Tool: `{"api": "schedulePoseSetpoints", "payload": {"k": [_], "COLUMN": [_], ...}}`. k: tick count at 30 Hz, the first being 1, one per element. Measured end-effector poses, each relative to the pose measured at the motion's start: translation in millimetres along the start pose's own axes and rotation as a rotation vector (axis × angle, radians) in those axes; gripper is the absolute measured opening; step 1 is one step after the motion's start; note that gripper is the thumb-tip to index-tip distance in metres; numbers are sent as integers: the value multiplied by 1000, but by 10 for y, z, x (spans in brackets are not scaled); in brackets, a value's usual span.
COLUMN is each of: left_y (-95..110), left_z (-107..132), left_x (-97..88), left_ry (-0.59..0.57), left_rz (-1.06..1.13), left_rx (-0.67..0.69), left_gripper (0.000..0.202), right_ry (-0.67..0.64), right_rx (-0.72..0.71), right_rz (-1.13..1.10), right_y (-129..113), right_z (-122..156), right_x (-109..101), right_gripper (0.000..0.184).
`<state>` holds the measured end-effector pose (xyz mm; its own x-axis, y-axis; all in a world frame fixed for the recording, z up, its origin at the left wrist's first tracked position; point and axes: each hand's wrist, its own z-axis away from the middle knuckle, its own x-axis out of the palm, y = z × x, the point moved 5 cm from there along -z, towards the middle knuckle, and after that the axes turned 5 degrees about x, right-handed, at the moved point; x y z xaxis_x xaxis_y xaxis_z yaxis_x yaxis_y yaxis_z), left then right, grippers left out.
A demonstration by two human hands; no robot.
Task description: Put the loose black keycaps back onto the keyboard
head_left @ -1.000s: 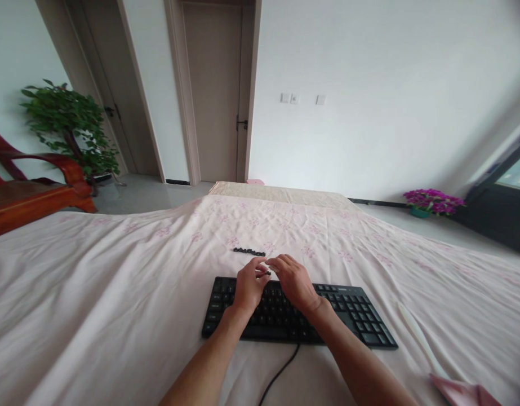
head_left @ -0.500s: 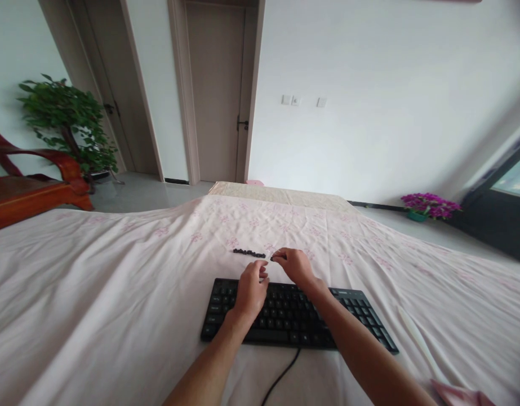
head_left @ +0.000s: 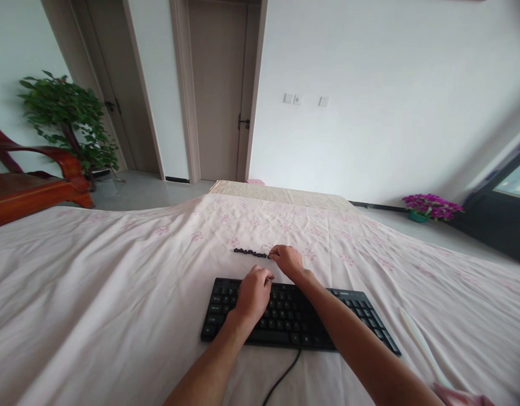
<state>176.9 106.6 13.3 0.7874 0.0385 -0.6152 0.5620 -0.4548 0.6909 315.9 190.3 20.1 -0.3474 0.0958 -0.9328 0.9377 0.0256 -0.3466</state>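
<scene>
Black keycaps (head_left: 250, 254) sit lined up on the bed (head_left: 116, 270), just left of the right hand (head_left: 287, 259) fingers, pinched at the row's end. Left hand (head_left: 253, 293) curled on the keyboard (head_left: 352, 316); most keys remain seated.

Bright soft daylight from right window; faint shadows; wide-angle bending, blurred edges.

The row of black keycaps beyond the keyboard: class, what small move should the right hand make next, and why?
Probably let go and draw back to the keyboard. The right hand sits at the right end of the keycap row, fingertips touching it; the left hand rests on the keys.
</scene>
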Motion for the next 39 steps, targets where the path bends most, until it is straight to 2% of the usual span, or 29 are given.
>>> {"api": "schedulePoseSetpoints", "payload": {"k": [17,26,30,34,36,39], "left_y": [-23,18,35,39,42,57], "left_z": [-8,-4,6,5,-4,-16], "left_x": [19,-5,-16,-24,-19,-1], "left_ry": [14,21,3,-25,-50,-78], "left_rz": [-13,-34,-42,-51,-63,-98], "left_rx": [33,51,38,27,25,15], "left_gripper": [21,21,18,18,19,18], "right_ry": [2,36,78,113,149,175], "right_rx": [52,-10,-36,-89,-171,-209], "right_rz": [-43,-133,-178,-278,-340,-276], "right_y": [52,-18,-75,-66,-60,-27], "right_z": [-41,-32,42,209,331,478], "right_x": [59,11,-154,-448,-621,-781], "right_gripper": [19,22,38,51,53,48]}}
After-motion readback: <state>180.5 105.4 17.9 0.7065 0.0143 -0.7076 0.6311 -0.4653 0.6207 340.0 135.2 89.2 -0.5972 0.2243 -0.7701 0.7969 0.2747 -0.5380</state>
